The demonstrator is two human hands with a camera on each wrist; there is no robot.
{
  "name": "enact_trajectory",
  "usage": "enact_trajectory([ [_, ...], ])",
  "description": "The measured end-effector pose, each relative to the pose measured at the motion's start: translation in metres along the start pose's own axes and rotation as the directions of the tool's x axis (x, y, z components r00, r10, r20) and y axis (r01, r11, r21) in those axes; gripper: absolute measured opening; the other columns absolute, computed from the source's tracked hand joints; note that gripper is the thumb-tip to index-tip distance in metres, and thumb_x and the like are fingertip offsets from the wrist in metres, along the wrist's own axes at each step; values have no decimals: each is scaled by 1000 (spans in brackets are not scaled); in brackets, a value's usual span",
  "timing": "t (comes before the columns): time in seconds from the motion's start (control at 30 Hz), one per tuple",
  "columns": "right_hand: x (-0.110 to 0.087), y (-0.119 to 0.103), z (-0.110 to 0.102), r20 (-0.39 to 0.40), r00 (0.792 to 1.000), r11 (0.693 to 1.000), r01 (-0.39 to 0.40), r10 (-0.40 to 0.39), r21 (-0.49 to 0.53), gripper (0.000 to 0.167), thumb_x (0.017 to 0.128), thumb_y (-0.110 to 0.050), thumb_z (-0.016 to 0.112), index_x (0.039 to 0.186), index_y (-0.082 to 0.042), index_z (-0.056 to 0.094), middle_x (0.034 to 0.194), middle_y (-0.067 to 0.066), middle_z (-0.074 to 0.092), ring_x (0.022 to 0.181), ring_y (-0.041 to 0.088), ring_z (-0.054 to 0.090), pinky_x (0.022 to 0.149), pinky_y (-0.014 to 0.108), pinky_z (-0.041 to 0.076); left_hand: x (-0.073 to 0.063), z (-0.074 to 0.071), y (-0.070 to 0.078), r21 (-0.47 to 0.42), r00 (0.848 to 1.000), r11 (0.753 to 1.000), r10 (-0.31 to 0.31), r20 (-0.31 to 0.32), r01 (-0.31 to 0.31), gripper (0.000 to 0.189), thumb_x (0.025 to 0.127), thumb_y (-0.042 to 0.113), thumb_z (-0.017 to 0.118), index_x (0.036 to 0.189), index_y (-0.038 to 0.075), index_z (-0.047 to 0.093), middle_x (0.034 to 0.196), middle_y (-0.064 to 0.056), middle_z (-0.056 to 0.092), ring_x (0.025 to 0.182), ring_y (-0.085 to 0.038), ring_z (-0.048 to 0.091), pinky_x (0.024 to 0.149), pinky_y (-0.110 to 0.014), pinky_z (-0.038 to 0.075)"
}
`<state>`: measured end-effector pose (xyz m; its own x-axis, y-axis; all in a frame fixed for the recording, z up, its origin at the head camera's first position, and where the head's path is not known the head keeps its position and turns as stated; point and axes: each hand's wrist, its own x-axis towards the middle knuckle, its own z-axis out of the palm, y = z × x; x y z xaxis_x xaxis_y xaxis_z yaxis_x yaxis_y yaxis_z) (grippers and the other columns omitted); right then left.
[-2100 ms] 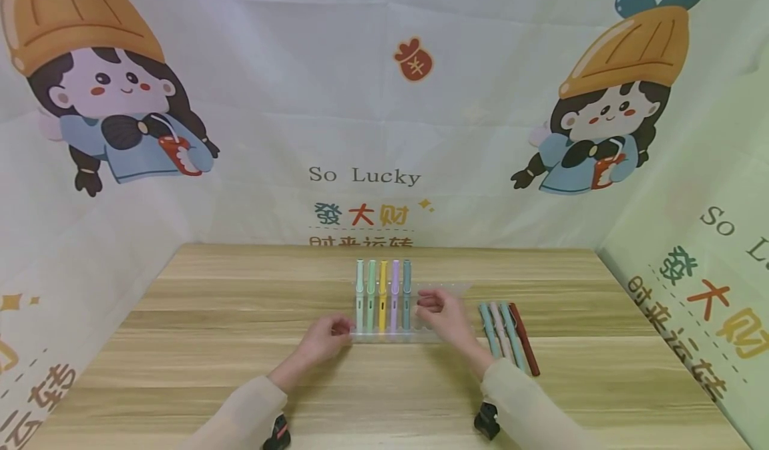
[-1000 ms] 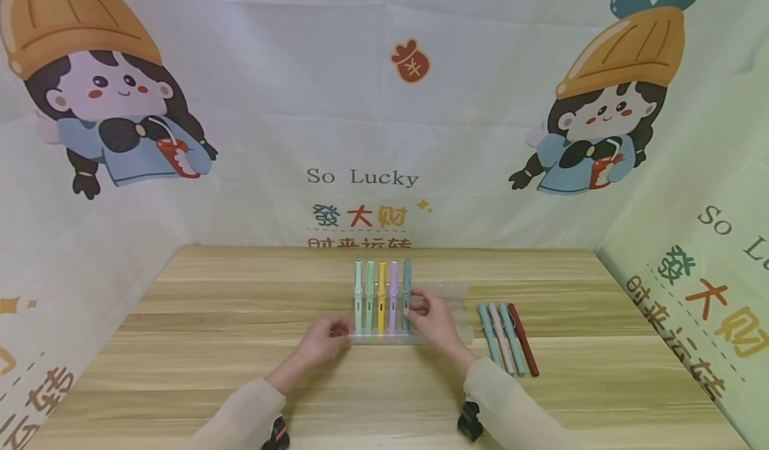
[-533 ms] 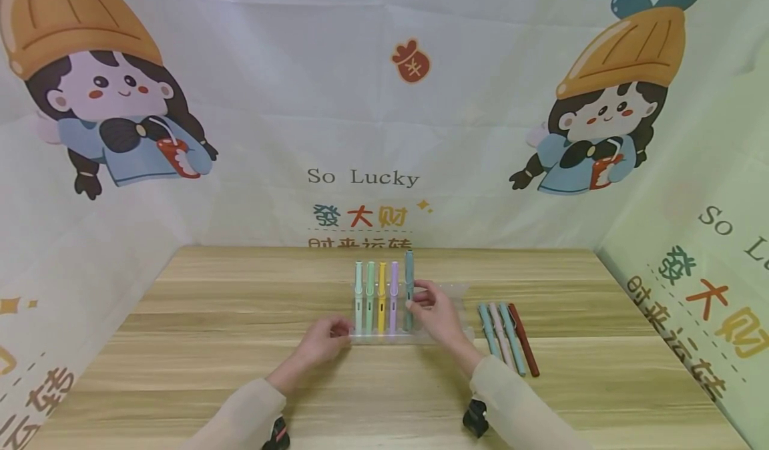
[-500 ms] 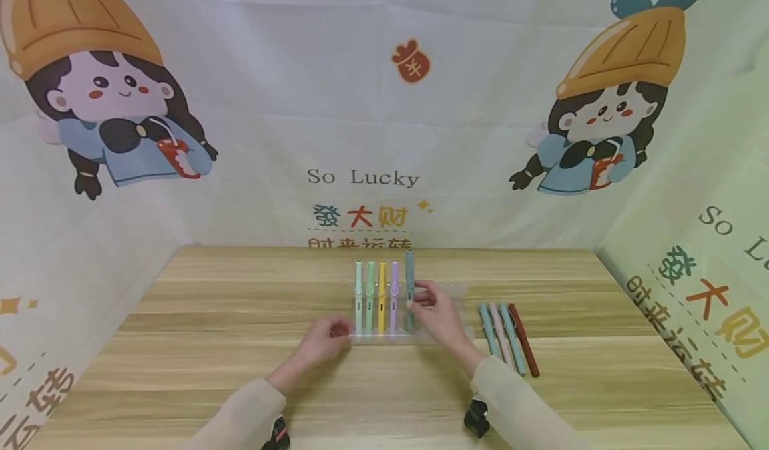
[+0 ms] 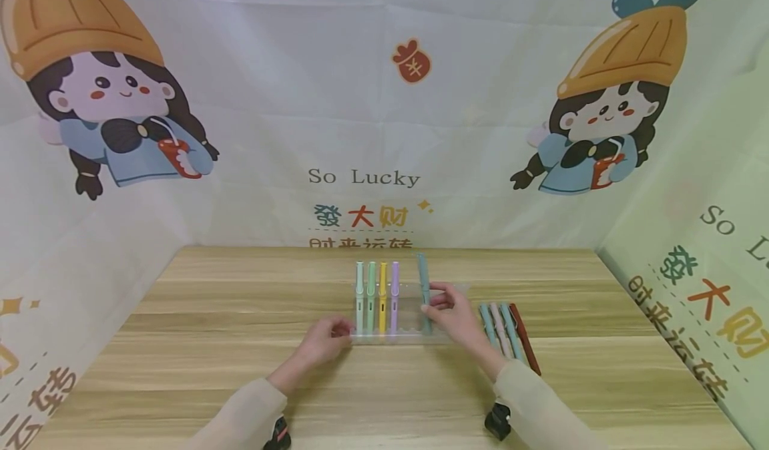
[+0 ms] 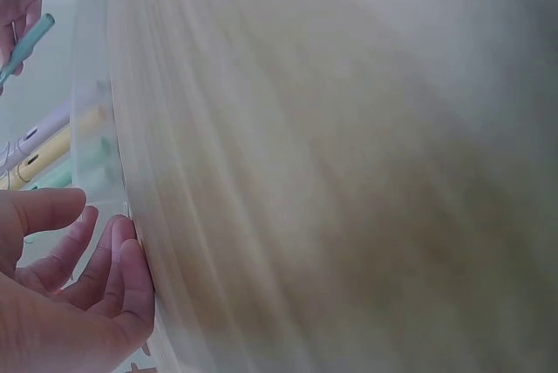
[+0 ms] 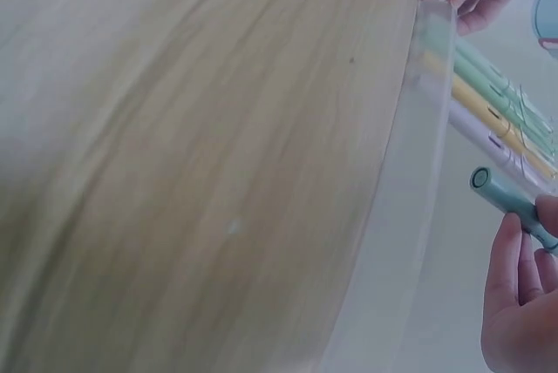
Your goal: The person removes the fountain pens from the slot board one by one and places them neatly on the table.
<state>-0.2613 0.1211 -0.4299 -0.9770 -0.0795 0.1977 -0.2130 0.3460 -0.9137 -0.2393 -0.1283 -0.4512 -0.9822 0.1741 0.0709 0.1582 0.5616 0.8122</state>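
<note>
A clear pen stand (image 5: 384, 339) lies mid-table. Pale mint (image 5: 360, 306), green (image 5: 371, 306), yellow (image 5: 382, 306) and lilac (image 5: 394, 306) pens rest side by side in its left half. My left hand (image 5: 326, 338) grips the stand's left end with thumb and curled fingers. Between thumb and fingers my right hand (image 5: 458, 314) pinches a blue-green pen (image 5: 423, 273), right of the lilac one and apart from it. In the right wrist view, this pen's lower end (image 7: 493, 188) points toward the stand's front lip (image 7: 397, 207), off its surface.
Right of the stand, several capped pens lie on the wooden table (image 5: 240, 303): two blue-green, a pale pink one (image 5: 500, 330) and a dark red one (image 5: 525, 340). My right forearm passes close to them. A printed cloth (image 5: 270, 136) hangs behind and at the sides.
My right hand has taken hold of the blue-green pen beside the lilac one, raised it slightly and shifted it right, leaving a gap. The left hand stays at the stand's end.
</note>
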Motion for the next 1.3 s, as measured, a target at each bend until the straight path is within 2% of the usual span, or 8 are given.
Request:
enact_trajectory([
  [0.3,-6,3,-28,40,998,998,-52,53,-19,43,79,-10,65,120,-8,50,91,7,58,86,22,53,66,31,49,0,-1,3,-8,1000,1000,10,3,-10,17,75,-4,59,92,-5,58,80,-6,57,76,-20,53,70,-33,47],
  [0.63,-10,7,-61,87,996,997,-8,15,-79,47,81,-15,63,124,-4,44,96,11,57,89,25,53,68,32,49,-1,-1,3,-14,1000,1000,0,-4,0,16,75,-4,59,91,-5,58,79,-6,56,76,-20,53,70,-33,47],
  [0.8,-11,10,-74,109,994,999,10,-6,-35,48,82,-9,61,125,0,40,96,16,55,87,28,53,68,40,49,-1,0,2,-9,1000,1000,-4,0,4,16,75,-4,59,91,-4,59,79,-6,57,76,-20,53,70,-33,47],
  [1.1,-15,19,-98,125,992,1000,13,-13,2,51,82,-6,60,126,3,36,97,20,54,82,26,54,69,42,49,1,0,-1,-16,1000,1000,-19,-5,19,15,75,-4,59,90,-3,59,78,-4,56,75,-18,53,70,-32,47],
  [1.3,-20,21,-113,112,994,999,14,-11,-29,51,82,-6,59,126,5,36,96,22,53,79,23,55,68,41,50,1,1,-1,-17,1000,999,-28,-3,28,16,75,-5,59,90,-3,59,78,-5,56,76,-19,53,70,-32,47],
])
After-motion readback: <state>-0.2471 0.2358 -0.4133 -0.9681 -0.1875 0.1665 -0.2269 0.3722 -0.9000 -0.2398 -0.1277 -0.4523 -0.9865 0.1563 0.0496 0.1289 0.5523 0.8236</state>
